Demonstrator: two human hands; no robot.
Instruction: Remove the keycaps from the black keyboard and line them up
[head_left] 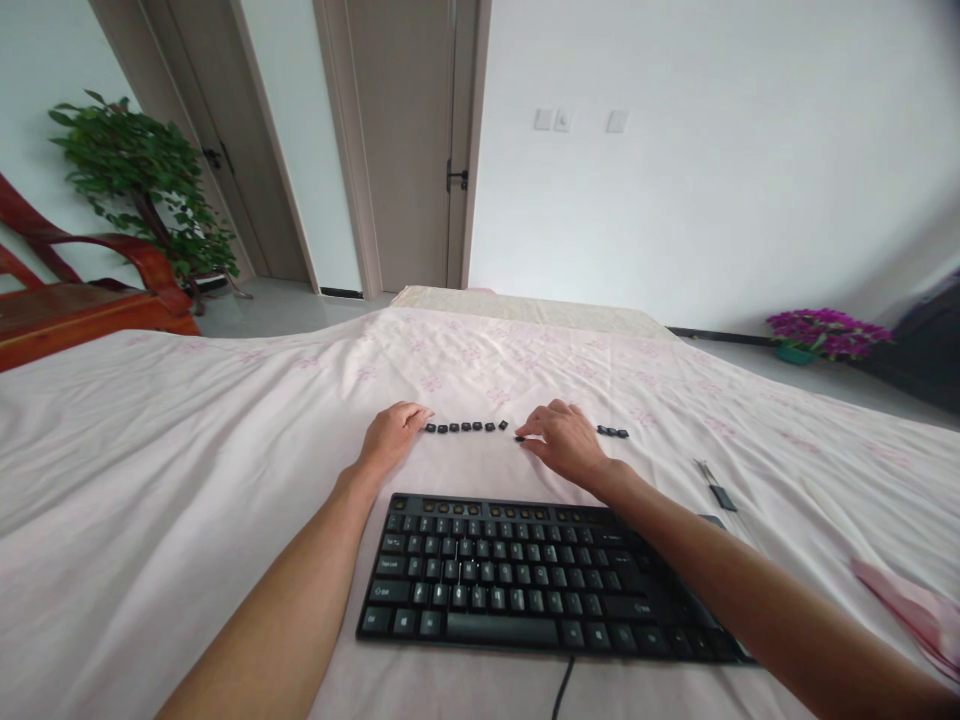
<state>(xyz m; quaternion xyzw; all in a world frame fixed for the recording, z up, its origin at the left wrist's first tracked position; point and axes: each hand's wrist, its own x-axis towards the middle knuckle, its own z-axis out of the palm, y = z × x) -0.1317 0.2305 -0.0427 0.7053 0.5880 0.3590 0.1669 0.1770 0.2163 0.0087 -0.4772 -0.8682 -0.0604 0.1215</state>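
A row of small black keycaps (466, 427) lies on the pale floral cloth beyond the black keyboard (495, 580). My left hand (394, 434) rests on the cloth at the row's left end, fingers stretched toward the first keycap; no object shows in it. Between the thumb and finger of my right hand (564, 437) is a single keycap (520, 438), low over the cloth and just right of a slightly turned keycap (503, 425). More keycaps (613, 432) sit to the right of that hand. My right forearm covers part of the keyboard's right side.
A wire-ended keycap puller (720, 492) lies to the right. The keyboard cable (562, 690) runs toward me. Pink cloth (911, 605) lies at the right edge. Farther off are a wooden chair (97, 290), a leafy plant (142, 180) and purple flowers (825, 330).
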